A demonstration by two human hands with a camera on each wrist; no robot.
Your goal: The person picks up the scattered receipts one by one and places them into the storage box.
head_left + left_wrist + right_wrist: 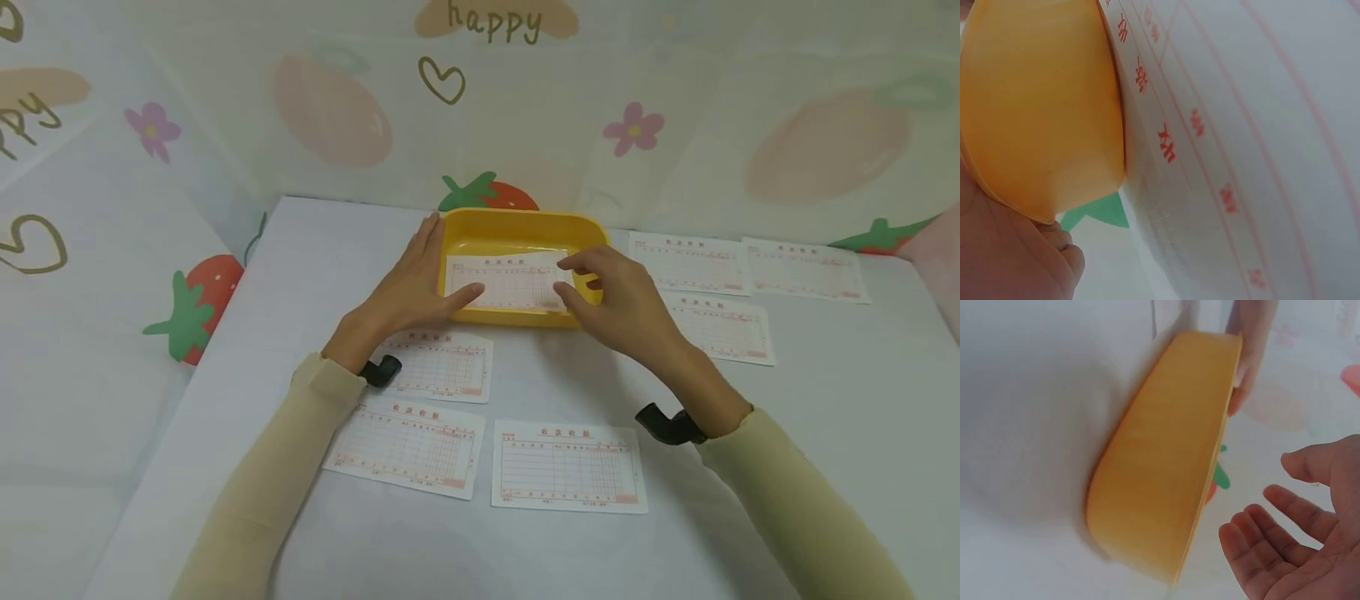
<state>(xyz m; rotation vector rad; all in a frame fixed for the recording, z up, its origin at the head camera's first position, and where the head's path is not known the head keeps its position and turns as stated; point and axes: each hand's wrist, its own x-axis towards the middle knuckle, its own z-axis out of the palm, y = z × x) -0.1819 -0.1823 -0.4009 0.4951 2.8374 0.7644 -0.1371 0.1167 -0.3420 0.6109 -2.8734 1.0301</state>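
Note:
A yellow plastic tray point(517, 318) stands near the table's back edge, with a white slip point(510, 282) printed in red lying inside it. Against the tray's left side rests my left hand point(408, 283); its fingers stretch along the outer wall and the thumb reaches over the rim above the slip. In the left wrist view, that hand's fingers point(1063, 250) show at the tray's corner. My right hand point(618, 292) is over the tray's right end, thumb and forefinger bent and apart. The right wrist view shows nothing between its fingers.
Two printed slips lie left of centre, one point(438, 364) close to the tray and one point(405, 448) nearer me. Another slip point(567, 467) lies front centre. Three more, including the far right one point(806, 269), are beyond my right hand. A patterned cloth point(525, 108) hangs behind.

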